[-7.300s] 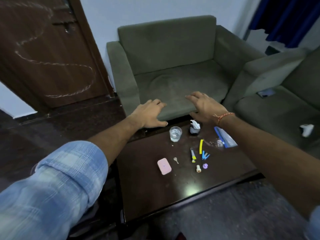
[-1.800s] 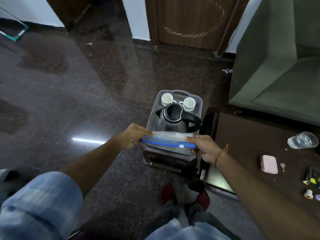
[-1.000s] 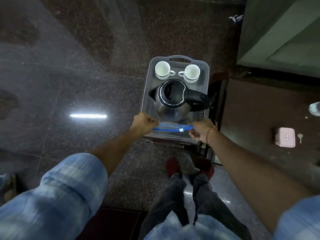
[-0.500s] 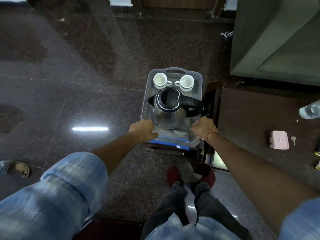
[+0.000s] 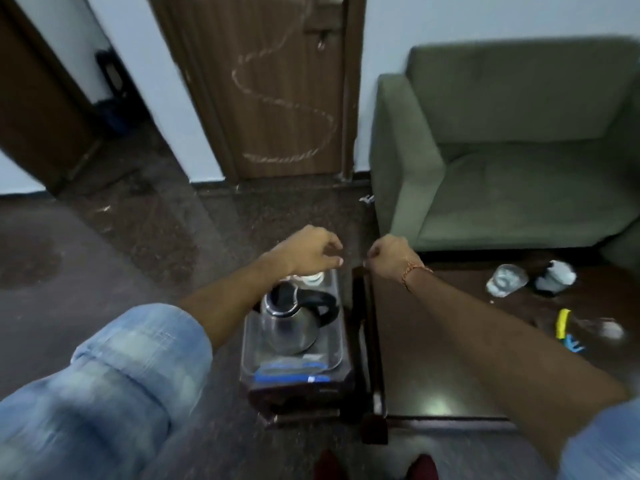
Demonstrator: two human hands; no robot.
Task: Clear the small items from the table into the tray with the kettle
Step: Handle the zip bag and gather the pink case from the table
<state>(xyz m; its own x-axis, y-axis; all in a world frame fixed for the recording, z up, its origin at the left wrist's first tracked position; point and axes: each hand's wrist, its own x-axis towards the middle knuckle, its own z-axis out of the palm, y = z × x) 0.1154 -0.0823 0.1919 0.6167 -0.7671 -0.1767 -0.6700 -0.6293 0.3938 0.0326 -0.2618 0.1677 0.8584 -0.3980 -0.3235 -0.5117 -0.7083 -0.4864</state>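
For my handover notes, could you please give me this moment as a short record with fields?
left hand: raised above the tray, fingers loosely curled, holding nothing
right hand: fingers curled, nothing visible in it
tray: holds the kettle and the blue-edged clear bag at its near end
table: still carries a glass, a yellow item and a blue item
view: blurred

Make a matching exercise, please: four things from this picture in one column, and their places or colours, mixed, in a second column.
Things:
1. kettle
2. zip bag
3. water glass
4. armchair

Places or colours:
A. green, behind the table
B. near end of the tray
C. on the dark table
D. middle of the tray

Pairs: 1-D, 2-B, 3-C, 4-A
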